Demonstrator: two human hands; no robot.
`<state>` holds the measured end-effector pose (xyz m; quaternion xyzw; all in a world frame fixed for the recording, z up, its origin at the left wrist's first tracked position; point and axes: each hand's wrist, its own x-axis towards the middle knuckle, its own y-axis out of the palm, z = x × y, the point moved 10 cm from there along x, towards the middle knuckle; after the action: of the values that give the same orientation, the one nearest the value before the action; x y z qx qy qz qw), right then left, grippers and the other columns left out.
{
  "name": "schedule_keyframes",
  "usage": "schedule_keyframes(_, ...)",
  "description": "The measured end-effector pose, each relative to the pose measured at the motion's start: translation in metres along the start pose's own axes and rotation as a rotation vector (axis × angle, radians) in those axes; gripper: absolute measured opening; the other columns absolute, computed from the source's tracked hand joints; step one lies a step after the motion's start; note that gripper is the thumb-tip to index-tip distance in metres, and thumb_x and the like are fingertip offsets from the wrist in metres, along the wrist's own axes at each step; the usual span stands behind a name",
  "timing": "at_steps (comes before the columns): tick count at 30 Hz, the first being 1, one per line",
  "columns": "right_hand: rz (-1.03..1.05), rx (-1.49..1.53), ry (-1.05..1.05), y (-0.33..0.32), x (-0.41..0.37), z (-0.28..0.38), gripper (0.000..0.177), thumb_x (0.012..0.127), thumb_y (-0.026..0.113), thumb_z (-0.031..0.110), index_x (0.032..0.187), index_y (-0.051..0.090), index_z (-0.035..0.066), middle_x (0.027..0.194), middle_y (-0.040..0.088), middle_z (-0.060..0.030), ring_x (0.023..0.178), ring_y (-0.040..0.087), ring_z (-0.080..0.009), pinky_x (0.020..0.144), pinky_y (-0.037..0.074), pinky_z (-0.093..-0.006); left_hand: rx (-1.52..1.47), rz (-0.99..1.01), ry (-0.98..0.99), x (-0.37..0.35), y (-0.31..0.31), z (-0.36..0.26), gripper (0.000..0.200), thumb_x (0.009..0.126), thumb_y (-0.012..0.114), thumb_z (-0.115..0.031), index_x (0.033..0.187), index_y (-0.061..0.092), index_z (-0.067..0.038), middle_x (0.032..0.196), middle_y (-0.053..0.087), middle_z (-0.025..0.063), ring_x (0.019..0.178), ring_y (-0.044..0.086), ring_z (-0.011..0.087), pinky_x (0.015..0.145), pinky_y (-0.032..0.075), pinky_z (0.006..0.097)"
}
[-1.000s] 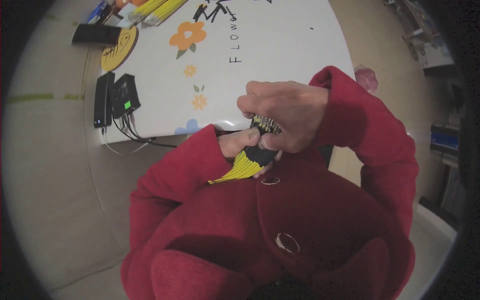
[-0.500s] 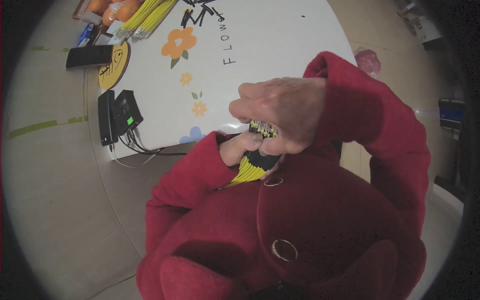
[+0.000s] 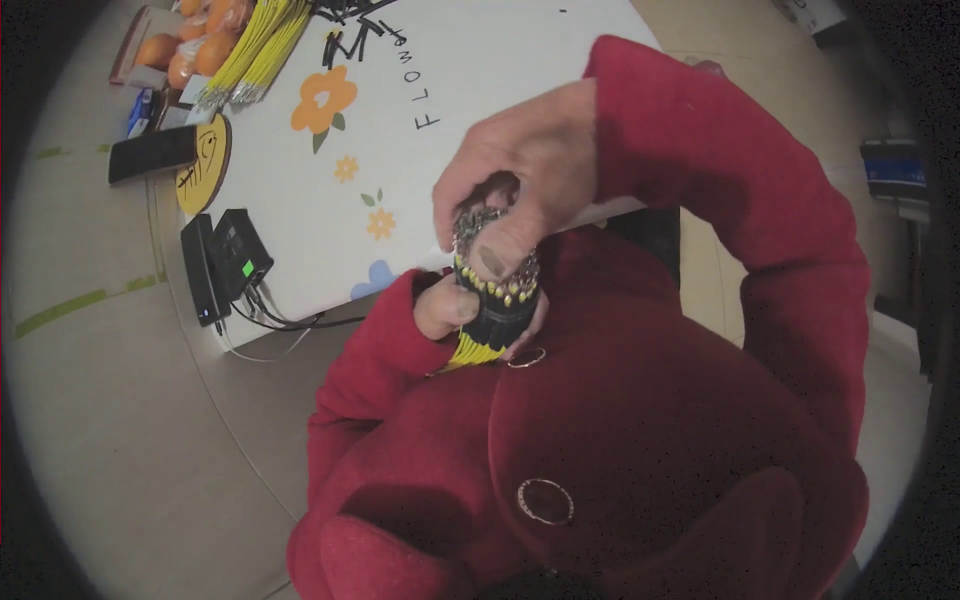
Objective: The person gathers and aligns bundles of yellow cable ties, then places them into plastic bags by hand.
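A thick bundle of yellow wires (image 3: 490,325) with black sleeves and metal end terminals is held upright in front of the red coat. My left hand (image 3: 446,307) is closed round the sleeved part, its thumb across the near side. From above, my right hand (image 3: 535,150) curls over the metal ends, thumb pressed on them and fingers around the far side. The yellow lengths run down below the sleeves, mostly hidden by the left sleeve and coat.
On the white table (image 3: 430,185) are more yellow wires (image 3: 255,55), loose black sleeves (image 3: 350,35) and oranges (image 3: 215,50) in plastic. A phone (image 3: 152,155) rests on a yellow round mat (image 3: 208,170). Black boxes (image 3: 240,250) with cables sit at the table's left edge.
My right hand has shifted up and its grip has loosened into an arch over the terminals. More of the metal ends now show. The view has shifted slightly.
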<state>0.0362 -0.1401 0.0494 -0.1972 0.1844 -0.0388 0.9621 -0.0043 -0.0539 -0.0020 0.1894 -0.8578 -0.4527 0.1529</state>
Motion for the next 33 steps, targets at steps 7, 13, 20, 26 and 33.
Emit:
schedule_keyframes(7,0.151,0.358,-0.027,0.019,0.010,-0.004,0.052,0.087,0.038,0.050,0.112,0.042,0.004,0.086,0.061,-0.0176,0.072,0.064,-0.0218,0.067,0.047,-0.0276,-0.017,0.069,0.175,-0.010,0.015,-0.017,0.060,0.070,0.063,-0.033,0.102,0.034,0.009,0.069,0.051,0.0238,0.053,0.052,0.0263,0.044,0.043,0.0309)
schedule_keyframes(13,-0.113,0.367,-0.138,0.025,-0.016,0.004,0.021,0.076,0.042,0.005,0.097,0.043,0.003,0.077,0.059,-0.0136,0.064,0.057,-0.0182,0.058,0.043,-0.0267,-0.107,0.123,0.255,-0.062,-0.042,0.002,0.070,0.069,0.065,-0.039,0.109,0.020,-0.004,0.070,0.049,0.0319,0.045,0.050,0.0318,0.037,0.042,0.0336)
schedule_keyframes(20,-0.550,0.129,-0.536,0.034,-0.043,0.025,0.015,0.090,0.045,0.012,0.083,0.057,0.006,0.077,0.064,-0.0008,0.072,0.048,-0.0144,0.067,0.040,-0.0270,-0.020,0.137,0.428,-0.011,0.014,-0.039,0.065,0.074,0.055,-0.047,0.081,0.043,0.017,0.045,0.047,0.0200,0.031,0.046,0.0221,0.030,0.040,0.0237)
schedule_keyframes(26,-0.539,0.039,-0.455,0.035,-0.047,0.011,0.019,0.092,0.035,0.007,0.100,0.050,0.000,0.089,0.049,-0.0122,0.079,0.049,-0.0256,0.070,0.042,-0.0334,0.231,0.383,0.155,-0.009,0.020,-0.009,0.040,0.076,0.065,-0.028,0.094,0.047,0.002,0.064,0.057,0.0124,0.050,0.053,0.0162,0.044,0.039,0.0246)
schedule_keyframes(33,-0.409,0.414,-0.191,0.030,-0.032,-0.021,0.077,0.077,0.044,0.065,0.113,0.050,-0.003,0.109,0.055,-0.0163,0.102,0.054,-0.0270,0.087,0.045,-0.0377,0.164,-0.041,-0.088,0.007,0.004,0.010,0.029,0.060,0.074,-0.009,0.082,0.056,-0.001,0.067,0.056,0.0066,0.057,0.052,0.0126,0.050,0.043,0.0229)
